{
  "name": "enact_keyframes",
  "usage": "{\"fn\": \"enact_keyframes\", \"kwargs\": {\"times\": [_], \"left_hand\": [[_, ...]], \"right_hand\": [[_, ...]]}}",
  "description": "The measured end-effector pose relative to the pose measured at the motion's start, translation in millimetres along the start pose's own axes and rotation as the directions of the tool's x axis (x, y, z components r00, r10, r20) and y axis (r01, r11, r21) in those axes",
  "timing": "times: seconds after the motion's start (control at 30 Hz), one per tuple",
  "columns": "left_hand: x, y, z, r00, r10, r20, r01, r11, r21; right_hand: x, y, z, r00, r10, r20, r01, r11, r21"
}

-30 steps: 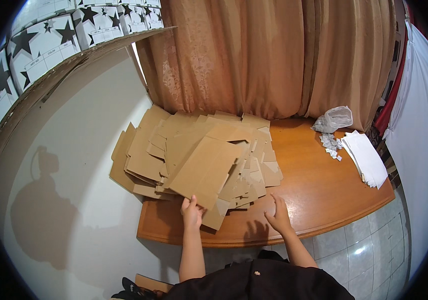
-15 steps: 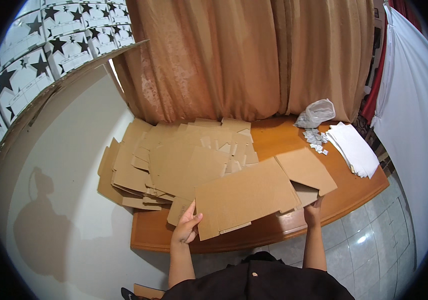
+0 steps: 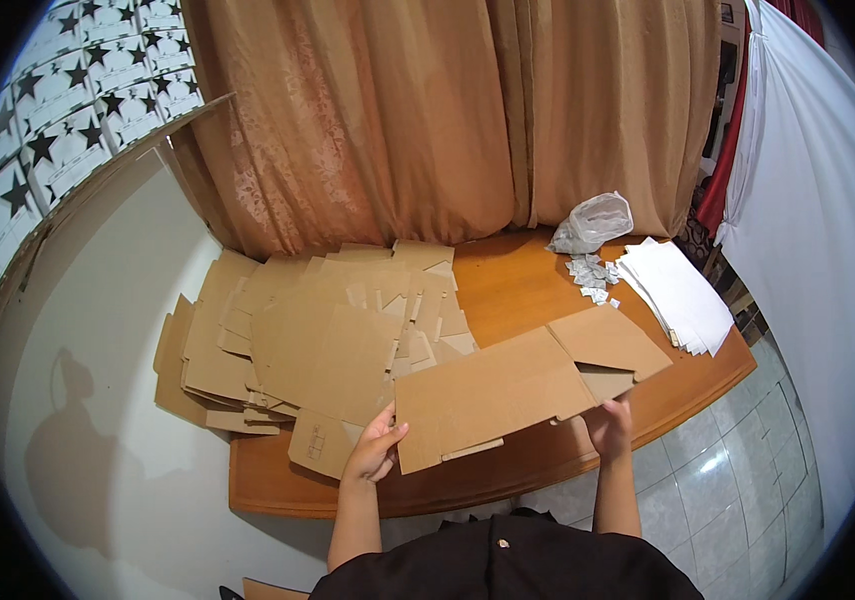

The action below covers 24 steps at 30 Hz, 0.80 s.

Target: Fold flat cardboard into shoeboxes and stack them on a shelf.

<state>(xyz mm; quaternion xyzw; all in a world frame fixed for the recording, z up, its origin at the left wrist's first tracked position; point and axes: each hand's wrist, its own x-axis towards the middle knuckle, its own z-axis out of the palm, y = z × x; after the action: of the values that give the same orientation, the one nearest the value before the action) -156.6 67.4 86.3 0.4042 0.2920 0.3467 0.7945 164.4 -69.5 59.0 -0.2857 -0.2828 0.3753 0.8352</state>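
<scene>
Brown cardboard, folded flat, spans the gap between our two hands: this flattened carton (image 3: pixel 488 400) is held over the front part of the wooden table (image 3: pixel 508 285), tilted so its right end sits higher, with a narrow opening showing near that end. Our left hand (image 3: pixel 378 448) grasps its lower left corner, thumb on the upper face. Our right hand (image 3: pixel 612 428) meets the lower edge toward the other end; some fingers are hidden, so we cannot tell whether it grips or merely props. To our left lies an overlapping heap of flat cardboard (image 3: pixel 318 345), reaching back to the brown curtain (image 3: pixel 368 110). At the far right, a clear plastic bag (image 3: pixel 593 222) gapes open, something greyish in its lower end too indistinct to name, with small pale packets (image 3: pixel 590 278) scattered just beside it, near stacked white sheets (image 3: pixel 678 300). Upper left, star-patterned white boxes (image 3: pixel 58 145) stand in rows on a shelf (image 3: pixel 98 180), their contents hidden.
</scene>
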Motion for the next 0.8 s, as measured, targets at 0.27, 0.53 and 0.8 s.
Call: {"fn": "enact_keyframes", "kwargs": {"times": [0.27, 0.53, 0.8], "left_hand": [[54, -16, 43, 0.998, 0.010, 0.063, -0.015, 0.997, 0.075], [93, -58, 76, 0.992, 0.091, -0.086, -0.080, 0.989, 0.120], [87, -55, 99, 0.939, 0.340, 0.055, -0.331, 0.844, 0.422]], "right_hand": [[58, -34, -56, 0.945, 0.184, -0.269, -0.231, 0.961, -0.155], [101, -52, -69, 0.972, 0.077, -0.222, -0.120, 0.975, -0.187], [123, -48, -76, 0.975, 0.184, -0.124, -0.209, 0.948, -0.239]]}}
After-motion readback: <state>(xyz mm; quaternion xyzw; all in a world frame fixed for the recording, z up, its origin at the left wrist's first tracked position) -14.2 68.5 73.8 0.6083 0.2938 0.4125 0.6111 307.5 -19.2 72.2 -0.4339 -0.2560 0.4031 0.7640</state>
